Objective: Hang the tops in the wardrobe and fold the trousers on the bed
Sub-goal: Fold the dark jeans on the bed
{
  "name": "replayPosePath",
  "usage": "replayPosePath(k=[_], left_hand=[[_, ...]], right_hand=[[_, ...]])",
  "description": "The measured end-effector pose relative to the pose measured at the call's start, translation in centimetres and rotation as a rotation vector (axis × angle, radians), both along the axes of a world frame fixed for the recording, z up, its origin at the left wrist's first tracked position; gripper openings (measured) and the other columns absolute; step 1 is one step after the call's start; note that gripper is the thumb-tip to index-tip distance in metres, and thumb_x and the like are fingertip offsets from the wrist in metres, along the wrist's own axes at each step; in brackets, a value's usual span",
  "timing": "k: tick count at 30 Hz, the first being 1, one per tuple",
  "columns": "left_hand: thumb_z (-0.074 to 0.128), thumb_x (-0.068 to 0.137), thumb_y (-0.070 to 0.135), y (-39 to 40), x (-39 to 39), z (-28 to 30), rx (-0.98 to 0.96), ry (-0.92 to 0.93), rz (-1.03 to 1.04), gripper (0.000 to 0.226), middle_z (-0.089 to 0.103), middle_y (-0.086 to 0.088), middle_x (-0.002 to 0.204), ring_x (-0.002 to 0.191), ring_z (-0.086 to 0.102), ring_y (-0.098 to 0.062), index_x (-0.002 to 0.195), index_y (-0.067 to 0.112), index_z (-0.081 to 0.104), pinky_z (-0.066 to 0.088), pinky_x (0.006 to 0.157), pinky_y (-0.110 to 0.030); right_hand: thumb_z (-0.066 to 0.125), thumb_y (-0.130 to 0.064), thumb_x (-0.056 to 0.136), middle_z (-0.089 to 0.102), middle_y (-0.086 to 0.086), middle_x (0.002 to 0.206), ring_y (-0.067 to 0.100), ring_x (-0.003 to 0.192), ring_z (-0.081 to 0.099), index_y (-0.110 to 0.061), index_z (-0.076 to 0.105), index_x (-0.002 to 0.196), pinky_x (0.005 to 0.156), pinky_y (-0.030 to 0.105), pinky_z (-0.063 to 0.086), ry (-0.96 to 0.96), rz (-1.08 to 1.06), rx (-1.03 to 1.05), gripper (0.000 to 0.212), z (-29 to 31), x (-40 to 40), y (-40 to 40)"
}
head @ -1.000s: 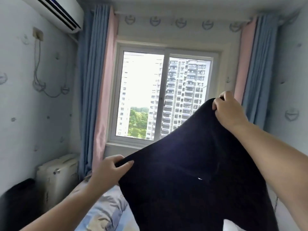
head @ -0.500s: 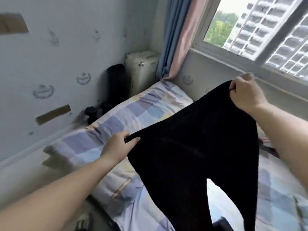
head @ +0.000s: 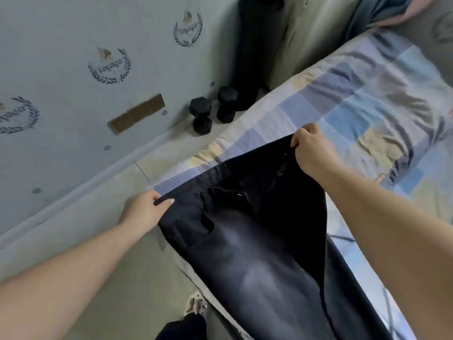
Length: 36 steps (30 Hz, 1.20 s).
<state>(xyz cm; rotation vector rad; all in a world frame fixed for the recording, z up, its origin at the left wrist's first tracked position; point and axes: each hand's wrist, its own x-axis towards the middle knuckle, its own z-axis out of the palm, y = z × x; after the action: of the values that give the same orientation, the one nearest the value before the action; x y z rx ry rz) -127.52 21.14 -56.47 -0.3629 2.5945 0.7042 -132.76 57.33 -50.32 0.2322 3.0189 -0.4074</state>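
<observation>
Hands hold dark jeans (head: 257,241) by the waistband, stretched flat over the near edge of the bed (head: 367,99). Left hand (head: 144,212) pinches one waistband corner between thumb and fingers, out past the mattress edge above the floor (head: 110,241). Right hand (head: 310,149) grips the opposite corner, further in over the checked sheet. Pulling both corners apart keeps the waistband taut, probably so the jeans lie smooth for folding. Legs trail down towards the viewer. Two black dumbbells (head: 210,111) stand on the floor by the wall.
</observation>
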Motion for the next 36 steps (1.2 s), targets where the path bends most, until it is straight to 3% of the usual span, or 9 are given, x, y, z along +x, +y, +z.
replayPosePath(k=[5, 10, 14, 22, 28, 30, 32, 34, 36], left_hand=[[0.065, 0.086, 0.044, -0.6, -4.0, -5.7, -0.096, -0.143, -0.141, 0.029, 0.057, 0.006, 0.093, 0.088, 0.057, -0.019, 0.097, 0.021, 0.05, 0.045, 0.075, -0.032], [0.068, 0.085, 0.032, 1.2, -7.6, -9.1, -0.023, 0.083, -0.27, 0.025, 0.051, 0.006, 0.1, 0.088, 0.051, -0.014, 0.103, 0.018, 0.058, 0.041, 0.077, -0.03], [0.063, 0.088, 0.031, 5.8, -9.3, -11.6, 0.068, 0.022, -0.539, 0.011, 0.059, 0.006, 0.097, 0.093, 0.056, -0.014, 0.096, 0.024, 0.06, 0.044, 0.08, -0.031], [0.059, 0.091, 0.012, 11.6, -8.7, -16.5, 0.092, -0.079, -0.608, 0.025, 0.051, 0.005, 0.125, 0.114, 0.053, -0.015, 0.11, 0.027, 0.066, 0.04, 0.102, -0.034], [0.054, 0.089, 0.006, 11.4, -9.5, -17.6, 0.05, -0.096, -0.546, 0.029, 0.062, 0.013, 0.124, 0.117, 0.055, -0.011, 0.102, 0.027, 0.069, 0.042, 0.099, -0.029], [0.052, 0.088, 0.005, 12.0, -10.1, -17.8, 0.054, -0.101, -0.504, 0.032, 0.064, 0.013, 0.121, 0.113, 0.057, -0.011, 0.102, 0.028, 0.07, 0.044, 0.093, -0.025], [0.052, 0.086, 0.005, 12.6, -10.7, -17.8, 0.061, -0.105, -0.46, 0.034, 0.067, 0.01, 0.113, 0.106, 0.06, -0.014, 0.103, 0.028, 0.07, 0.043, 0.082, -0.024], [0.05, 0.086, 0.004, 13.4, -10.7, -17.7, 0.153, -0.089, -0.331, 0.034, 0.067, 0.005, 0.113, 0.105, 0.06, -0.014, 0.108, 0.023, 0.068, 0.047, 0.088, -0.028], [0.044, 0.088, 0.002, 14.1, -10.1, -17.2, 0.206, -0.023, -0.204, 0.037, 0.064, 0.002, 0.119, 0.104, 0.059, -0.012, 0.115, 0.02, 0.062, 0.046, 0.094, -0.032]], right_hand=[[0.049, -0.016, 0.094, 0.01, 0.003, 0.157, 0.029, 0.116, 0.052, -0.022, 0.046, 0.131, 0.08, 0.03, 0.041, -0.169, -0.01, -0.097, 0.038, -7.8, -3.2, -3.5], [0.053, -0.023, 0.093, 0.034, 0.003, 0.144, 0.023, 0.121, 0.048, -0.021, 0.049, 0.133, 0.093, 0.031, 0.043, -0.395, 0.042, -0.237, 0.04, -15.5, 1.2, -6.6], [0.056, -0.026, 0.092, 0.045, 0.001, 0.132, 0.021, 0.114, 0.051, -0.022, 0.049, 0.13, 0.089, 0.032, 0.045, -0.508, 0.028, -0.271, 0.039, -20.3, 3.9, -8.2], [0.05, -0.023, 0.094, 0.054, 0.001, 0.108, 0.021, 0.09, 0.055, -0.02, 0.054, 0.114, 0.065, 0.03, 0.041, -0.264, -0.171, -0.214, 0.021, -24.4, 3.6, -8.9], [0.049, -0.026, 0.09, 0.06, -0.01, 0.078, 0.01, 0.073, 0.057, -0.027, 0.053, 0.091, 0.067, 0.03, 0.045, 0.063, -0.723, -0.744, 0.004, -24.4, 5.6, -8.1], [0.051, -0.027, 0.091, 0.059, -0.011, 0.078, 0.007, 0.074, 0.056, -0.031, 0.053, 0.09, 0.069, 0.027, 0.045, 0.084, -0.649, -0.76, 0.004, -24.2, 6.4, -8.0], [0.052, -0.026, 0.092, 0.06, -0.012, 0.092, 0.007, 0.085, 0.056, -0.029, 0.059, 0.099, 0.079, 0.027, 0.047, -0.093, -0.315, -0.673, 0.01, -24.3, 6.9, -8.2], [0.053, -0.025, 0.092, 0.059, -0.008, 0.114, 0.011, 0.107, 0.054, -0.026, 0.062, 0.113, 0.092, 0.031, 0.045, -0.302, 0.009, -0.569, 0.023, -24.6, 7.5, -8.7], [0.052, -0.027, 0.093, 0.055, -0.008, 0.124, 0.012, 0.116, 0.05, -0.027, 0.06, 0.12, 0.097, 0.031, 0.042, -0.331, 0.023, -0.587, 0.028, -24.6, 8.5, -8.4]])
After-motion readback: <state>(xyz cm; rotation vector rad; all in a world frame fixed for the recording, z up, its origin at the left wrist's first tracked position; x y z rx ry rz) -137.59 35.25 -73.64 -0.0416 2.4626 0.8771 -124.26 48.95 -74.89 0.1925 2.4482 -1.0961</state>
